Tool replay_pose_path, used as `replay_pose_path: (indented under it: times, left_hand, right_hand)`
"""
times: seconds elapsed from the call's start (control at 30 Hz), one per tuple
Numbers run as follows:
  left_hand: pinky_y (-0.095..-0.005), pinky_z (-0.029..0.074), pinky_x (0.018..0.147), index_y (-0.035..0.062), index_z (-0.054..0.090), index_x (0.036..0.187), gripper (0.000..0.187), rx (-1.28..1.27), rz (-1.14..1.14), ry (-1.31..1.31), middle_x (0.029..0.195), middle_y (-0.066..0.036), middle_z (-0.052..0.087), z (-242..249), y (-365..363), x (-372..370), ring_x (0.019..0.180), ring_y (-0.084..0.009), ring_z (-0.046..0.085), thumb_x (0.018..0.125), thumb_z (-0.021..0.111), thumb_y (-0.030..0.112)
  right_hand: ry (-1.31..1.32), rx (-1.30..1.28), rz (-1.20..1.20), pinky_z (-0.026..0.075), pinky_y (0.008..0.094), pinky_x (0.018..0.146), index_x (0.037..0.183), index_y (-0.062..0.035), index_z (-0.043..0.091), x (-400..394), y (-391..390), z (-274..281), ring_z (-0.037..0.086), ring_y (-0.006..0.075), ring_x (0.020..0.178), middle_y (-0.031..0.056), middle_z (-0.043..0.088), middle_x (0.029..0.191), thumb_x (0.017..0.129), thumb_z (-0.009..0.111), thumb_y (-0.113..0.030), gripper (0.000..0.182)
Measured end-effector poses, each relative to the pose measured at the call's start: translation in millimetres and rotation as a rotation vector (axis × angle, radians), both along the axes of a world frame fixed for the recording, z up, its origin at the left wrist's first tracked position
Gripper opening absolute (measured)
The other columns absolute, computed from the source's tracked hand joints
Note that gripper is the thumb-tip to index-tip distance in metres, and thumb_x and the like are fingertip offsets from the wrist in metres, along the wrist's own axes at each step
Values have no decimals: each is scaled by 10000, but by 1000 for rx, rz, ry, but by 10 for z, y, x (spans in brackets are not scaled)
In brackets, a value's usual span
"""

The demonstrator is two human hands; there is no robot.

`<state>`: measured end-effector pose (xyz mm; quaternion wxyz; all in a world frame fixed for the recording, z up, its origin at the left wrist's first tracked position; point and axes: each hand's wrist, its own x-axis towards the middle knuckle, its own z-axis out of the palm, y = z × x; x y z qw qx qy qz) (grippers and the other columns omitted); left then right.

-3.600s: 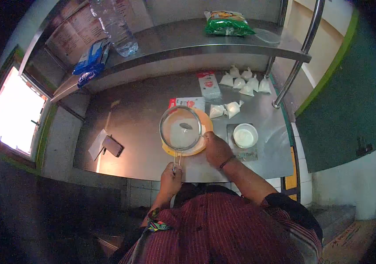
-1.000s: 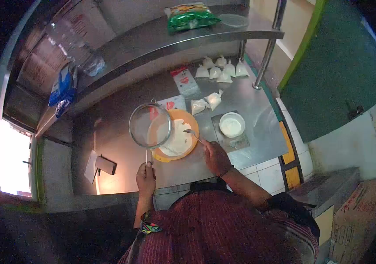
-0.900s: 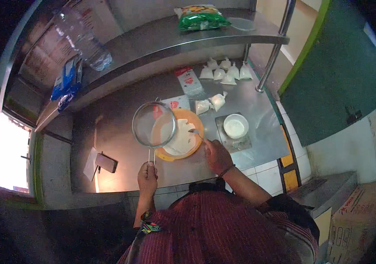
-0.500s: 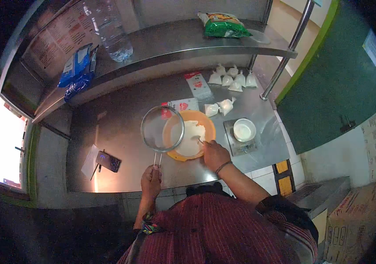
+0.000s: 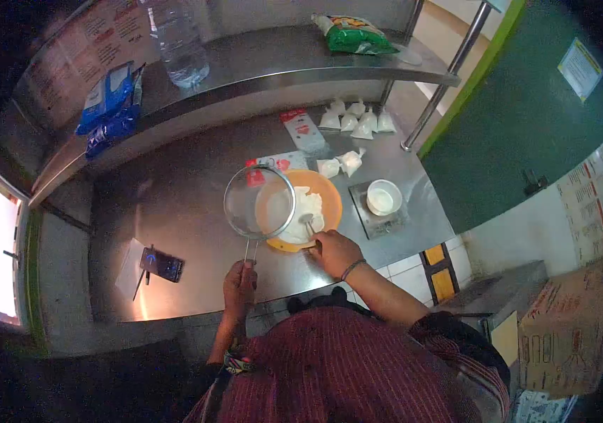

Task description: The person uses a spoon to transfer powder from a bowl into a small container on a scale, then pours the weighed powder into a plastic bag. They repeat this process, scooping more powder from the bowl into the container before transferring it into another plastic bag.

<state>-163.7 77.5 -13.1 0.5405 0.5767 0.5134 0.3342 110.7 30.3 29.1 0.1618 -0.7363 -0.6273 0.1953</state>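
My left hand (image 5: 239, 285) is closed round the handle of a round wire sieve (image 5: 259, 202), which is held over the left part of an orange bowl (image 5: 332, 204). White powder (image 5: 301, 224) lies in the bowl. Between the fingers of my right hand (image 5: 337, 252) is a metal spoon (image 5: 307, 220), its head in the powder near the bowl's front right. Right of the bowl, a small white tub (image 5: 384, 197) stands on a flat scale (image 5: 362, 211). Two small bags of white powder (image 5: 340, 164) lie just behind the bowl.
Several more powder bags (image 5: 363, 125) and printed plastic packets (image 5: 304, 131) lie farther back. A phone (image 5: 162, 264) lies at the left on the steel table (image 5: 174, 190). The shelf (image 5: 259, 74) above bears a water bottle (image 5: 180, 53), blue packs (image 5: 110, 113) and a green bag (image 5: 355, 35).
The whole view has shifted and turned slightly. My right hand has moved a little toward the bowl's front edge, and more of the spoon now shows in the powder.
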Motion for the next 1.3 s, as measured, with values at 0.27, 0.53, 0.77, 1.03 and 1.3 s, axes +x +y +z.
replay_pose_path:
  times: [0.27,0.53,0.77,1.03,1.3]
  left_hand:
    - [-255,398,513,-6,642,1044,372,6,-24,-54,698,-3,528,141,-2,135,577,-78,478,1047,504,340]
    - [-247,401,516,-5,641,1039,367,-24,7,-55,699,1,530,23,0,251,580,-71,479,1052,499,334]
    - [-231,384,503,4,623,1041,298,-55,64,-145,678,18,504,103,70,392,571,-70,467,1054,506,278]
    - [-215,348,481,29,592,1039,226,-65,140,-172,675,33,463,126,41,577,548,-45,405,1050,515,241]
    - [-212,335,470,34,583,1036,177,-116,242,-248,670,36,467,133,0,701,536,-47,409,1046,514,197]
  right_hand:
    - [112,87,-117,513,455,886,1189,-56,582,117,-138,131,621,365,1037,198,635,1090,871,695,-422,498]
    - [342,487,-976,498,390,673,994,-13,599,1384,-437,-530,593,225,763,121,606,835,905,677,-475,476]
    - [971,283,-948,413,311,417,690,-54,590,2101,-251,-818,492,149,431,54,553,555,932,649,-438,458]
    - [831,149,-803,504,292,444,759,-21,633,2323,-66,-986,590,155,488,78,624,633,915,665,-322,340]
    - [1170,379,-745,601,444,716,953,-71,558,2340,-58,-1137,648,207,749,71,609,853,926,584,-180,116]
